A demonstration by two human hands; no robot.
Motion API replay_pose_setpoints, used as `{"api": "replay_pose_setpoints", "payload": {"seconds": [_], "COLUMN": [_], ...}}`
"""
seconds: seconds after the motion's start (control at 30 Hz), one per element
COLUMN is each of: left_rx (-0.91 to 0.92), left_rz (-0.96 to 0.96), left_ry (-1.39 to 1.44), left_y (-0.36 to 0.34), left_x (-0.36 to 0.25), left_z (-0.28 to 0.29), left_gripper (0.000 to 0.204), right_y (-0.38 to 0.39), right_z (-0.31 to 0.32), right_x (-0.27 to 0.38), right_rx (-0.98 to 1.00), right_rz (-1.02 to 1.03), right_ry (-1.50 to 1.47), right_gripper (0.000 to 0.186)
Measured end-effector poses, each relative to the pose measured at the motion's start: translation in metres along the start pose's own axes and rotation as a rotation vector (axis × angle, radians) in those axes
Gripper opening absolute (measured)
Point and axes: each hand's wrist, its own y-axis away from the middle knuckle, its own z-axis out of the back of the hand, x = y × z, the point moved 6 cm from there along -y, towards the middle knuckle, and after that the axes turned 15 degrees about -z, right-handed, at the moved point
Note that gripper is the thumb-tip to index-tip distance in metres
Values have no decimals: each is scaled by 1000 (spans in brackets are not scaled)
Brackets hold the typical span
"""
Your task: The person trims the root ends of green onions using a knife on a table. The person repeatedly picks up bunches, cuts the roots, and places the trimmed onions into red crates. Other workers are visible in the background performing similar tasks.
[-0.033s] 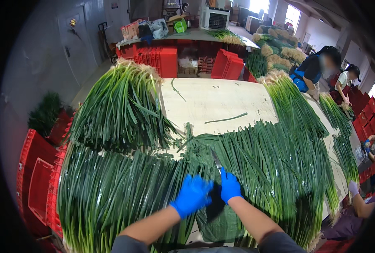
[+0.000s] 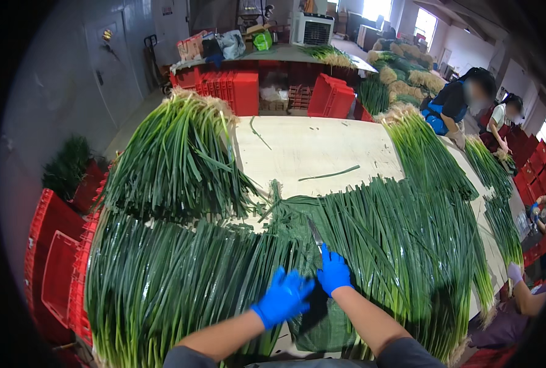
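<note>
- Firstly, at far left, a red crate [image 2: 58, 270] stands beside the worktable [image 2: 316, 144].
- Left row of green stalks [image 2: 168, 276]: laid side by side on the near part of the table, leafy ends pointing away from the person.
- Root-end bundle [image 2: 175, 153]: beyond that row, pale roots at the far end.
- Left hand [image 2: 285, 295]: blue-gloved, fingers spread, slightly blurred, at the row's right edge; contact cannot be determined.
- Knife [image 2: 314, 232]: blade directed away from the person, over a dark green sheet [image 2: 322, 337] between the rows.
- Right hand [image 2: 334, 270]: blue-gloved, fingers closed around the knife's handle, index finger extended forward.
- Right row of green stalks [image 2: 401, 245]: just beside the right hand.
- Co-worker [image 2: 450, 110]: bending at upper right.
</note>
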Motion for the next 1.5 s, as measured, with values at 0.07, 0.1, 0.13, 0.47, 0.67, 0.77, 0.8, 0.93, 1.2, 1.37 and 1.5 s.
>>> {"api": "replay_pose_setpoints", "payload": {"seconds": [0.07, 0.1, 0.13, 0.47, 0.67, 0.77, 0.8, 0.93, 1.2, 1.37, 1.5], "left_rx": [17, 40, 64, 190, -71, -140, -130, -79, -165, -38, 1], "left_rz": [-73, -26, 31, 377, 771, 922, 966, 1031, 1052, 1037, 940], "left_ry": [55, 59, 61, 7, 18, 104, 122, 82, 112, 209, 282], "left_y": [30, 45, 62, 157, 226, 267, 276, 304, 320, 331, 324], "left_x": [-50, -64, -75, -129, -147, -166, -175, -199, -207, -207, -200], "left_z": [-7, -9, -9, -25, 15, 21, 22, 10, 5, 8, -6], "left_gripper": [68, 69, 69, 87, 99, 102, 103, 104, 108, 113, 116], "right_y": [11, 20, 31, 185, 247, 257, 259, 280, 307, 311, 257], "right_z": [4, 10, 15, -119, -171, -174, -177, -169, -182, -176, -264], "right_x": [0, 4, 10, -11, 10, 22, 20, 31, 27, 55, 32], "right_rx": [-81, -134, -184, 864, 1300, 1272, 1265, 1202, 1160, 1064, 1110], "right_rz": [51, 102, 163, -144, -374, -327, -327, -337, -548, -407, -438], "right_ry": [-29, -74, -121, -975, -1221, -1238, -1243, -1167, -1141, -1196, -1134], "right_gripper": [80, 80, 80, 50, 25, 22, 24, 29, 24, 27, 51]}}
